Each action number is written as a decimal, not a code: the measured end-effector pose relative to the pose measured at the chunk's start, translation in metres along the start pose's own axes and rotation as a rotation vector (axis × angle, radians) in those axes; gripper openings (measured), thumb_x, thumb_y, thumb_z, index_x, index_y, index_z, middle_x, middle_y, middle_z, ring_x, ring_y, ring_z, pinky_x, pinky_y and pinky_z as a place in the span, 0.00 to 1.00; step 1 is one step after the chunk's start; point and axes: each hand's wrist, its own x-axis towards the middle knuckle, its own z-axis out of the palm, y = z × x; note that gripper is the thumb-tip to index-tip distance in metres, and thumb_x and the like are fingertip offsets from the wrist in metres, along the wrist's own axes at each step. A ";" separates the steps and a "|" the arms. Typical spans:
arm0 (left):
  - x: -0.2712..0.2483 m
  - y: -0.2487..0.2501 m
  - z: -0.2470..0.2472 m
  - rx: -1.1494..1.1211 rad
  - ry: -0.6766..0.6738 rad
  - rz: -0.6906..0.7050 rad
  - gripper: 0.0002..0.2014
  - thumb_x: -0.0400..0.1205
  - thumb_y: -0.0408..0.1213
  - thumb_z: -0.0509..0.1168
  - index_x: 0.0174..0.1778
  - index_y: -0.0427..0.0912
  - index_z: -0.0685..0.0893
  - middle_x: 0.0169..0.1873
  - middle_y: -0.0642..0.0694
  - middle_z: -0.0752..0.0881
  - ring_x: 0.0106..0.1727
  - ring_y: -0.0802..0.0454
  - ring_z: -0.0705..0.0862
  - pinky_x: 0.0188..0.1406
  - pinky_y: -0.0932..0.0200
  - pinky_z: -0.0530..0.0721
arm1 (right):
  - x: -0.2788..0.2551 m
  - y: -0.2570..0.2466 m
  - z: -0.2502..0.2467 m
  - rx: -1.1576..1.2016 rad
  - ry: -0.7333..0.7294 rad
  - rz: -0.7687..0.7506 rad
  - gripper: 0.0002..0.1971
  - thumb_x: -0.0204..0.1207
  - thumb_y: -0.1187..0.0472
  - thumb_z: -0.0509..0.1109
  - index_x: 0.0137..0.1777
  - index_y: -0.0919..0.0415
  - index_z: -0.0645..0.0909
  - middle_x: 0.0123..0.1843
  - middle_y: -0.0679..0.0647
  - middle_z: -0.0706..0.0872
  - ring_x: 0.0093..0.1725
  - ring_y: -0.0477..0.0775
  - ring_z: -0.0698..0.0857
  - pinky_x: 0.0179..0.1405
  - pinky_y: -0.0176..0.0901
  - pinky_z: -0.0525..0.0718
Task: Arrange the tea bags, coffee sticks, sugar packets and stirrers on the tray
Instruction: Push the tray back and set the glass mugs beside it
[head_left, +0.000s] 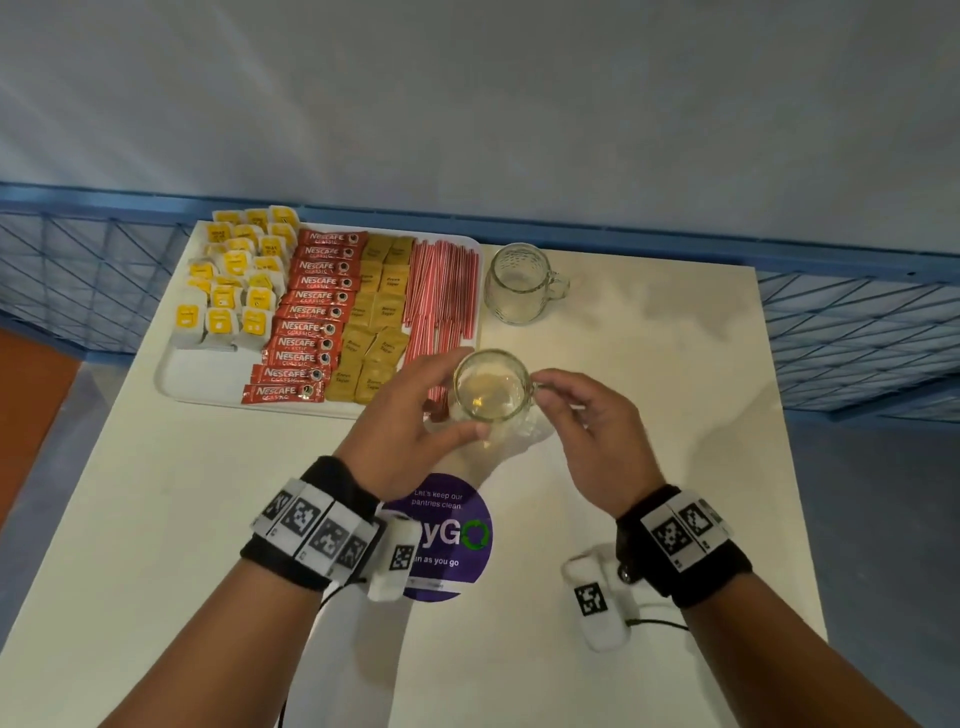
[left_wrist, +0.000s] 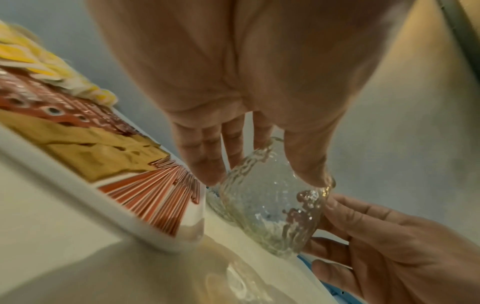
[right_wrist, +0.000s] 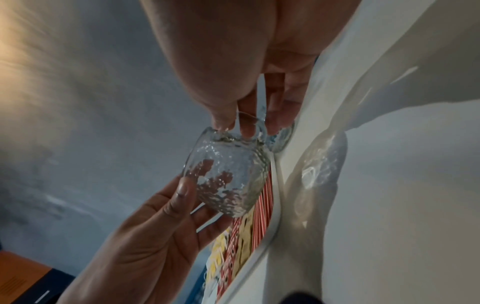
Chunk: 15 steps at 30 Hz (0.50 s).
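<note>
Both hands lift a clear glass mug (head_left: 491, 384) above the pale surface (head_left: 649, 467): the left hand (head_left: 410, 415) wraps its body, the right hand (head_left: 592, 436) pinches its handle. At ten o'clock from the mug, the white tray (head_left: 208, 376) holds tea bags (head_left: 234, 280), coffee sticks (head_left: 311, 312), sugar packets (head_left: 374, 322) and stirrers (head_left: 441, 280) in columns. A second mug (head_left: 519, 283) stands at twelve o'clock.

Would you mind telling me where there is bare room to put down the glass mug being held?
The table is bare right of the held mug, below the second mug. The tray has one free patch in its near-left corner, below the tea bags; the rest is crowded with coffee sticks, sugar packets and stirrers.
</note>
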 end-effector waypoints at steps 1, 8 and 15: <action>0.009 0.001 -0.002 -0.002 -0.005 -0.002 0.37 0.76 0.44 0.79 0.81 0.57 0.72 0.68 0.57 0.80 0.67 0.61 0.79 0.64 0.54 0.85 | 0.008 0.000 -0.002 -0.017 0.014 -0.014 0.09 0.86 0.60 0.72 0.62 0.52 0.89 0.58 0.41 0.92 0.57 0.42 0.89 0.55 0.37 0.86; 0.059 0.001 0.000 0.023 -0.050 0.028 0.32 0.77 0.42 0.78 0.77 0.59 0.76 0.69 0.59 0.82 0.68 0.59 0.81 0.68 0.45 0.84 | 0.049 0.014 -0.005 -0.048 0.055 0.000 0.09 0.87 0.60 0.71 0.63 0.51 0.89 0.57 0.41 0.92 0.58 0.40 0.88 0.57 0.35 0.86; 0.083 -0.009 0.008 0.056 -0.100 0.023 0.32 0.79 0.40 0.77 0.79 0.54 0.75 0.67 0.58 0.83 0.67 0.63 0.80 0.70 0.54 0.81 | 0.065 0.033 -0.004 -0.065 0.074 0.018 0.10 0.87 0.62 0.70 0.64 0.58 0.89 0.55 0.46 0.92 0.53 0.37 0.88 0.53 0.29 0.83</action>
